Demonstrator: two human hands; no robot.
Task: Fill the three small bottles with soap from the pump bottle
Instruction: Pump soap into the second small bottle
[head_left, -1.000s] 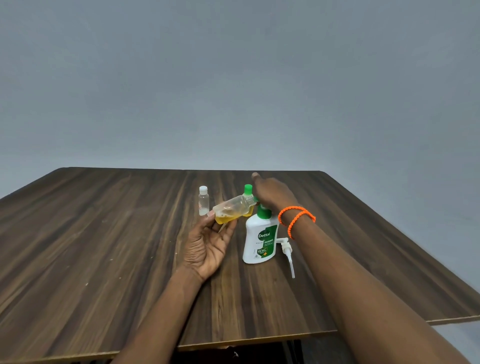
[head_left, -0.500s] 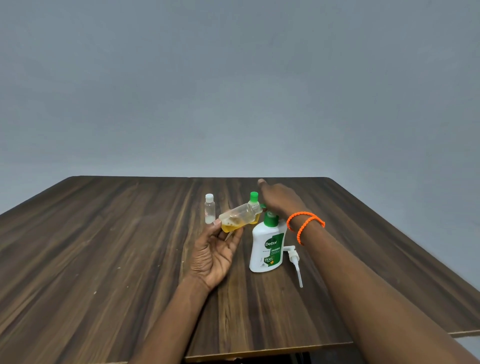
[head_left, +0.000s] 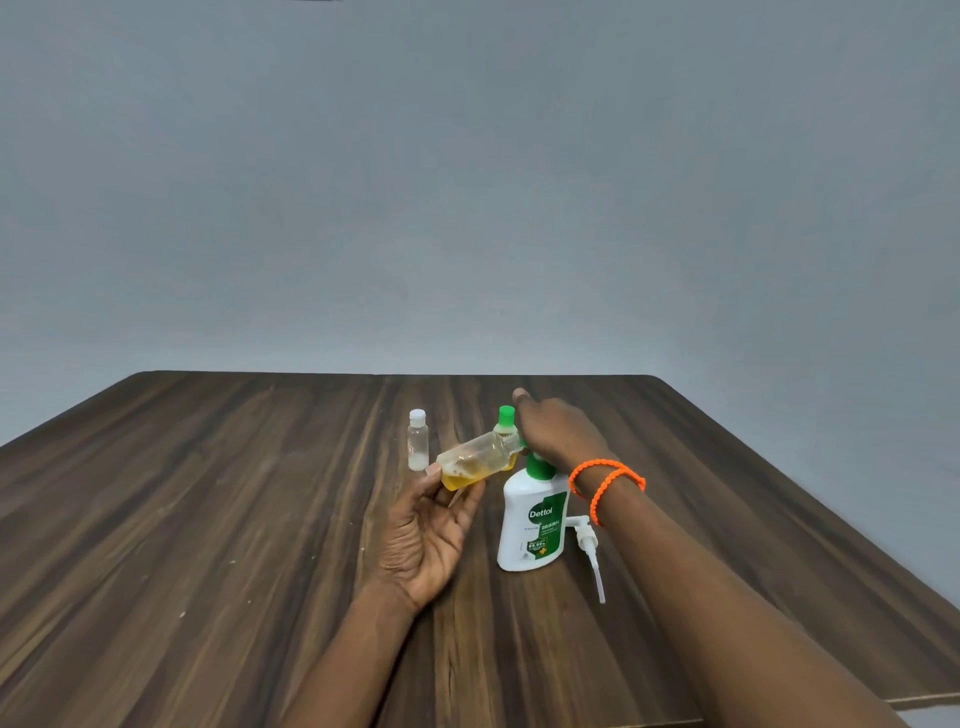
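My left hand (head_left: 426, 540) holds a small clear bottle (head_left: 475, 462) by its base. The bottle is tilted, neck to the right, and is partly filled with yellow soap. My right hand (head_left: 558, 434) is at that neck, its fingers curled down round a green cap (head_left: 523, 445) with the index finger raised. The cap is mostly hidden. The white Dettol bottle (head_left: 532, 525) stands upright just below my right hand, without its pump. Its white pump head (head_left: 589, 545) lies on the table to its right. Behind stand a green-capped small bottle (head_left: 505, 418) and a white-capped small bottle (head_left: 417, 439).
Everything sits on a dark wooden table (head_left: 208, 519) in front of a plain grey wall. Two orange bands (head_left: 605, 480) circle my right wrist. The table's front edge runs near the bottom of the view, and its right edge slopes away past my right arm.
The view has shifted slightly, so the table sits lower in frame. Both hands keep the same hold on the tilted bottle and its neck.
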